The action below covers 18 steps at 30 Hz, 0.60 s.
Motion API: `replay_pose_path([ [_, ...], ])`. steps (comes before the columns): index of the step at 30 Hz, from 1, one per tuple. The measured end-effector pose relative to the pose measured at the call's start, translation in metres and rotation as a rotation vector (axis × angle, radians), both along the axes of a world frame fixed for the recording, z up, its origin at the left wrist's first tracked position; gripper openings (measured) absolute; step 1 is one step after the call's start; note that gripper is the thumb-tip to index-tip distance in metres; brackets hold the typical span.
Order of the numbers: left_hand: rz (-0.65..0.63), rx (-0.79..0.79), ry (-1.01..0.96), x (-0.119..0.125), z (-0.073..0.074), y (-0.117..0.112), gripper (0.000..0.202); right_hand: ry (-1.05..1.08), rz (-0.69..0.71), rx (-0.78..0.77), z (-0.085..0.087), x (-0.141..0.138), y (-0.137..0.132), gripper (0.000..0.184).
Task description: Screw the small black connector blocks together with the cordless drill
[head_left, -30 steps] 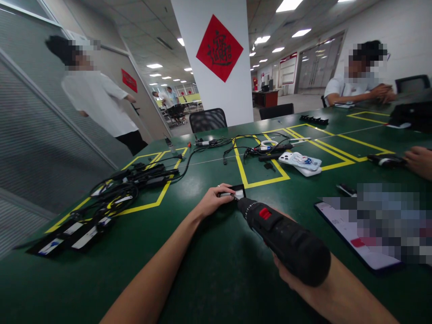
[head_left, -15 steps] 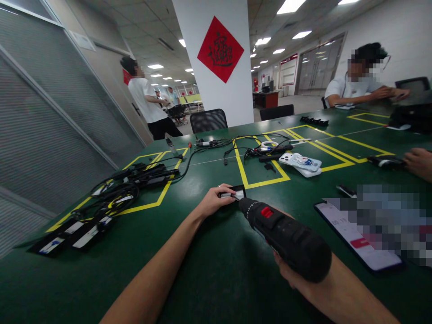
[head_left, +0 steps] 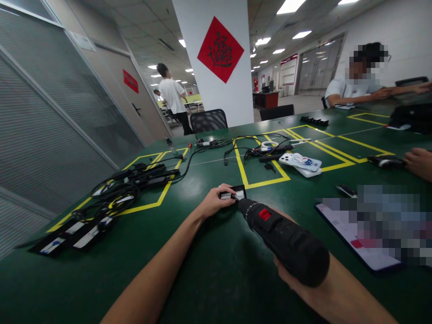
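My right hand (head_left: pixel 286 272) is wrapped round the grip of a black cordless drill (head_left: pixel 283 238) with a red switch on top. The drill points away and to the left, its bit over a small black rectangular case (head_left: pixel 240 192) with a pale inside. My left hand (head_left: pixel 218 199) grips this case at its left side, the fingers over the top and the thumb in front, close to the bit. Where exactly the bit touches is too small to tell.
Black cables and adapters (head_left: pixel 135 180) lie heaped on the left of the green table (head_left: pixel 135 274). A cased phone (head_left: pixel 300 163) and more cables (head_left: pixel 256 150) are ahead, a large phone (head_left: pixel 357 238) on the right. Another person's hand (head_left: pixel 418 163) reaches in at the right edge.
The drill has shifted slightly, its front end a little to the left and its rear lower. My left hand stays on the case. In the background a standing person has walked to the right.
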State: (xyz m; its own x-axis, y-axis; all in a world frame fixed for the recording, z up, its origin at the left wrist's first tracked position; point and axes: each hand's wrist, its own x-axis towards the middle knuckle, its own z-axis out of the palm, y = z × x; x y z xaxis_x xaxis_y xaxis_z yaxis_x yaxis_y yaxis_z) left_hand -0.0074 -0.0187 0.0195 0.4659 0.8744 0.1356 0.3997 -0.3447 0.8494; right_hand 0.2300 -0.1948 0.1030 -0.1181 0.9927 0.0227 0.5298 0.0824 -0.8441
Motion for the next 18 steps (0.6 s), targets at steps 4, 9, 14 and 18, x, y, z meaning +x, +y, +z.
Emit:
replay_pose_path([
  [4,0.005,0.001,-0.004,-0.001,-0.001,0.001,0.028,-0.029,0.020,-0.058,-0.009,0.007,-0.008,0.059],
  [9,0.005,0.003,-0.003,-0.001,-0.003,0.002,0.030,-0.042,0.052,-0.069,-0.012,0.013,-0.012,0.062],
  [14,-0.006,0.021,-0.005,-0.002,-0.004,0.002,0.028,-0.052,0.060,-0.066,-0.012,0.014,-0.010,0.059],
  [18,-0.001,0.024,0.009,0.000,-0.002,0.001,0.027,-0.052,0.053,-0.045,-0.015,0.015,-0.011,0.058],
])
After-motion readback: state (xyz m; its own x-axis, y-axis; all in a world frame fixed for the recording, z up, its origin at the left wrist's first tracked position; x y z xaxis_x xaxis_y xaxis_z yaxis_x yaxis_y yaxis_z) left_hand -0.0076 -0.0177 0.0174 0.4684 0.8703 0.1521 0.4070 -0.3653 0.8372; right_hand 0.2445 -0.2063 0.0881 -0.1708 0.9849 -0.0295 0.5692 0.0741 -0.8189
